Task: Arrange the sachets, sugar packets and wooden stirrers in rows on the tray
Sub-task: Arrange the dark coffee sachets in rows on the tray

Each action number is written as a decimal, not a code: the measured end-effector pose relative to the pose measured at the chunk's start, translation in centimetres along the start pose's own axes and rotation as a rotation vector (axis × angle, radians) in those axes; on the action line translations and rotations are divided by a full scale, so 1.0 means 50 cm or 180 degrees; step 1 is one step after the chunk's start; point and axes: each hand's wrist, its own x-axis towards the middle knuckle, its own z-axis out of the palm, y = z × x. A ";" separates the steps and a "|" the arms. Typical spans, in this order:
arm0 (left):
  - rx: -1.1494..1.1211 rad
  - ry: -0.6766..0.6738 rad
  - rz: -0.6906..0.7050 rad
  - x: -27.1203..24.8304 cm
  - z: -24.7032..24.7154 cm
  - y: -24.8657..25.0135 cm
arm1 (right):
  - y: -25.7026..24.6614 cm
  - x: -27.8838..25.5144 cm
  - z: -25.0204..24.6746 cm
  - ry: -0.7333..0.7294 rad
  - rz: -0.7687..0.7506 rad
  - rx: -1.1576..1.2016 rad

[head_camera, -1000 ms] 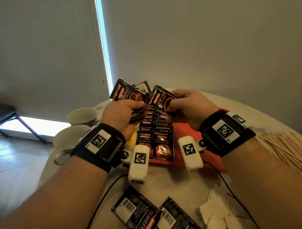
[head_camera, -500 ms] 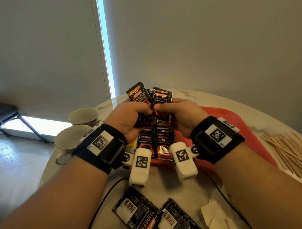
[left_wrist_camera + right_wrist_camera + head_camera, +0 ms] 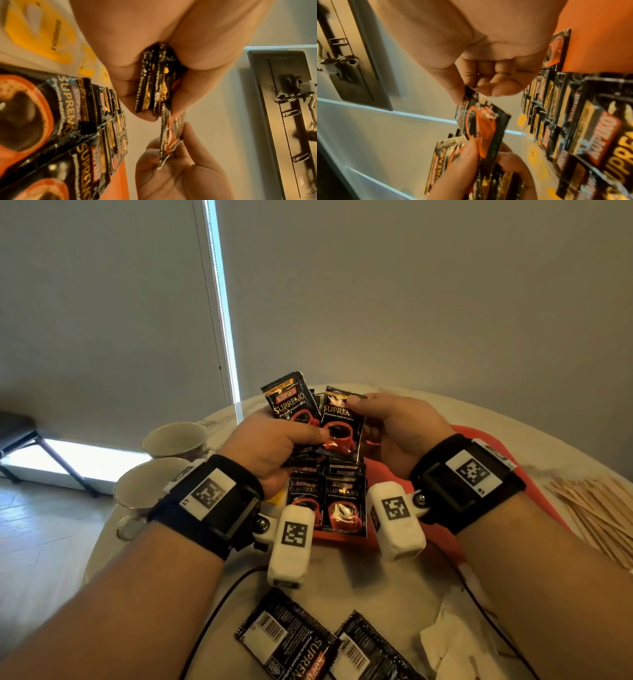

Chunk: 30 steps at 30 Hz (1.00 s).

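Observation:
My left hand (image 3: 274,436) grips a fanned stack of black coffee sachets (image 3: 291,405) above the orange tray (image 3: 486,446); the stack's edges (image 3: 154,83) show between thumb and fingers in the left wrist view. My right hand (image 3: 387,422) pinches the top edge of one sachet (image 3: 342,422) beside the stack, and my left thumb lies on that sachet's lower part (image 3: 481,125). Two rows of overlapping sachets (image 3: 329,501) lie on the tray below my hands. Wooden stirrers (image 3: 596,508) lie in a loose pile on the table at the right.
Two white cups (image 3: 150,491) stand at the left table edge. Yellow packets (image 3: 39,32) lie left of the tray. Two sachets lie face down (image 3: 291,642) near the front edge, beside white paper packets (image 3: 452,645). A black cable (image 3: 219,607) crosses the table.
Both hands rose with the sachets and came together. The fanned sachets stand more upright, and my right hand now pinches a single sachet by its top edge.

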 end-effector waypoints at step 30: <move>-0.0544 0.0488 0.0023 0.018 0.002 -0.004 | 0.018 0.062 -0.140 0.1134 0.0462 0.0170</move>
